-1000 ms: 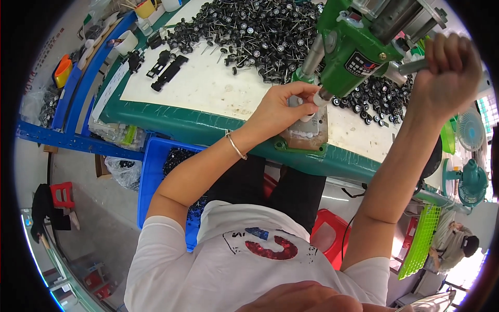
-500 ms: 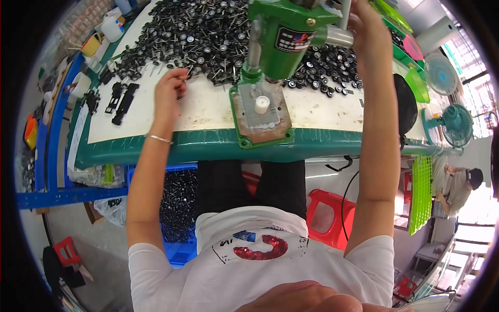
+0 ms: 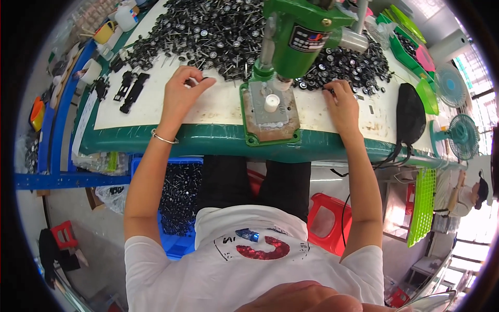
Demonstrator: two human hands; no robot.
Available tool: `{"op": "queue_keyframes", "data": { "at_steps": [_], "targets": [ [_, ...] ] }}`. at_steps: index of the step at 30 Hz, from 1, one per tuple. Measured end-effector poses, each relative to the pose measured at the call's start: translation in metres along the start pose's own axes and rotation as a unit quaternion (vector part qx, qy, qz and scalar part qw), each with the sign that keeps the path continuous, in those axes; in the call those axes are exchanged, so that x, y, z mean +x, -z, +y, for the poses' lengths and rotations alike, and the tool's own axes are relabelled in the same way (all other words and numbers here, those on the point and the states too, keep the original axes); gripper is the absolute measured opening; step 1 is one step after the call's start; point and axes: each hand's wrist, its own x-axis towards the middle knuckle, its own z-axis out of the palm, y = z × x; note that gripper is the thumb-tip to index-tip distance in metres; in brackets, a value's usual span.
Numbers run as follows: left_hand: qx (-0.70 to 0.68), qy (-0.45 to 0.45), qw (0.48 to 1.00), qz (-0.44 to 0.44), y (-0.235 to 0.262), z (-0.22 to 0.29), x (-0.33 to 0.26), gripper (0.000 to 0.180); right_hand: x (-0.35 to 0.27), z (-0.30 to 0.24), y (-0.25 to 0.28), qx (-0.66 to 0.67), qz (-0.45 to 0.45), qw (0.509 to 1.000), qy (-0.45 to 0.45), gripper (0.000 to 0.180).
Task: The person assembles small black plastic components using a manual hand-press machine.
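Bright, even daylight from windows at right, overexposed there; sharp centre, strong fisheye bending and black vignette at the edges.

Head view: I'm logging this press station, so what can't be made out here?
- Head view: top of the green press, cut off by the upper edge.
- What the left hand pinches: too small to tell.
- Right hand fingertips: among the black parts, any grasp unclear.
- Blue bin: partly behind the left forearm.
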Motion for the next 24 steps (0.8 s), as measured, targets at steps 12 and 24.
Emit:
{"op": "queue_keyframes", "data": {
  "at_steps": [12, 24],
  "targets": [
    [-0.391, 0.229, 0.872, -0.186, -0.021, 0.035, -0.025, 0.015, 0.002, -0.099, -0.007, 0.421, -0.131, 0.89, -0.117, 0.017],
    [-0.368, 0.229, 0.894, -0.111, -0.029, 0.056, -0.029, 0.018, -0.003, -0.115, -0.024, 0.337, -0.089, 0.937, -0.005, 0.019]
  ]
}}
